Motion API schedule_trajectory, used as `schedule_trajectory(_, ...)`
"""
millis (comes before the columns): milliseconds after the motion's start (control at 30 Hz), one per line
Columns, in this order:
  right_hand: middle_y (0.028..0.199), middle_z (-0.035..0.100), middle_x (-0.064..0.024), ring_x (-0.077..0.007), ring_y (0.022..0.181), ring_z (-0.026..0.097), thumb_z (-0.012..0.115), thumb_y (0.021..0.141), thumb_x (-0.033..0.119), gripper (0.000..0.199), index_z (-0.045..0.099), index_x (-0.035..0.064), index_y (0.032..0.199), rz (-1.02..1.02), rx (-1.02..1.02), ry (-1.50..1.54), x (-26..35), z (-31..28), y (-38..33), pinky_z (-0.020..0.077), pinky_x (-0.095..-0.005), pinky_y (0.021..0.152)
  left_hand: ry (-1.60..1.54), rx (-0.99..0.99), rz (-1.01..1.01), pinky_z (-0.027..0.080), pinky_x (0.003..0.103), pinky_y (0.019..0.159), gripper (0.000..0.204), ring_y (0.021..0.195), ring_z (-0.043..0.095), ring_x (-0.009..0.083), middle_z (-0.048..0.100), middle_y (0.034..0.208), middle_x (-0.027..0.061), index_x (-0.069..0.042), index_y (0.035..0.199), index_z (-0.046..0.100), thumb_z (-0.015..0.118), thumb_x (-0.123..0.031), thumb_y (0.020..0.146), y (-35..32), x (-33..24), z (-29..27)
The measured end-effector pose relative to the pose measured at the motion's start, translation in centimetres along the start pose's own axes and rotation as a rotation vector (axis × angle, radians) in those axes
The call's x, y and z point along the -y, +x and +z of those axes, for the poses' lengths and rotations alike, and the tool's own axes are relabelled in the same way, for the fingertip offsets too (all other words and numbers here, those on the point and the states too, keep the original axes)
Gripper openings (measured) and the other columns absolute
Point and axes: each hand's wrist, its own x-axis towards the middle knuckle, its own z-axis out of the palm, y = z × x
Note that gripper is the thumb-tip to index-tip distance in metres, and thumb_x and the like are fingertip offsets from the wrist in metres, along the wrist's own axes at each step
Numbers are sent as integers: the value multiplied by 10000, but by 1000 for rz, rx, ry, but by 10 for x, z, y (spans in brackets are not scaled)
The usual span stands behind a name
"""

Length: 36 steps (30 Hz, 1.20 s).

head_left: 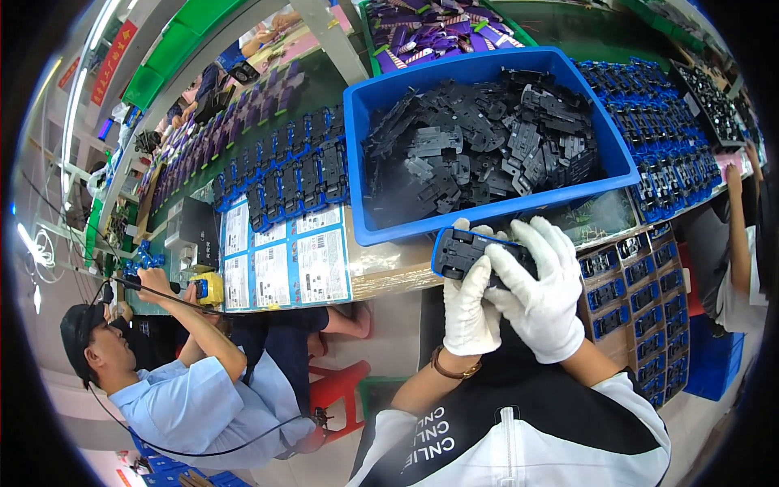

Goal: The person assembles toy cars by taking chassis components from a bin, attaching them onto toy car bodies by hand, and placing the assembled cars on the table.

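Between my gloved hands is a toy car [462, 253] with a blue body and a black underside turned up. My left hand [471, 316], in a white glove, closes on it from below at its left part. The fingers of my right hand [540, 292], gloved too, are bent over its right part and hide much of it. Just beyond my hands stands a blue bin [487, 215] heaped with loose black plastic chassis plates [487, 134].
Rows of blue-and-black toy cars stand left [284, 183] and right [649, 122] of the bin. A divided cardboard tray [625, 321] of cars lies at my right. Purple parts [438, 28] fill a green tray behind. A co-worker [187, 381] sits at left, another person [738, 268] at right.
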Motion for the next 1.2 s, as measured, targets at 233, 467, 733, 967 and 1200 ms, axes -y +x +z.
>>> schedule_trajectory(233,1331,527,-200,-347,1144,589,792,793,336,734,482,24,1381,248,41,562,-21,6,-16,500,-407,947,-55,-61,0,453,438,1066,570,1198,549,253,551,1266,73,-122,1422,380,636,-85,913,7,-6,0)
schedule_trajectory(467,1283,546,-116,-136,1013,594,695,909,250,597,455,-12,1388,885,379,1419,-22,-1,-16,563,-287,774,63,-55,134,446,475,1057,505,1180,549,257,568,1244,71,-124,1366,435,652,-166,912,7,-6,1)
schedule_trajectory(733,1315,512,-135,-173,1040,605,745,861,376,760,412,-44,1400,803,330,1389,-15,7,-20,581,-284,751,86,-96,173,472,438,1026,456,1169,557,264,547,1249,92,-100,1359,413,590,-98,939,4,-7,-1)
schedule_trajectory(967,1283,525,-131,-163,1027,600,742,867,325,738,400,-42,1408,885,307,1414,-7,10,-18,574,-290,778,168,-162,234,497,416,991,374,1118,590,240,579,1201,79,-78,1300,466,591,-134,952,6,-7,-4)
schedule_trajectory(1200,1239,536,-101,-147,1007,586,633,921,67,559,394,9,1423,895,377,1477,-9,7,-13,553,-297,814,188,-127,337,499,417,989,386,1119,588,236,569,1221,99,-83,1311,451,594,-155,959,5,-5,-3)
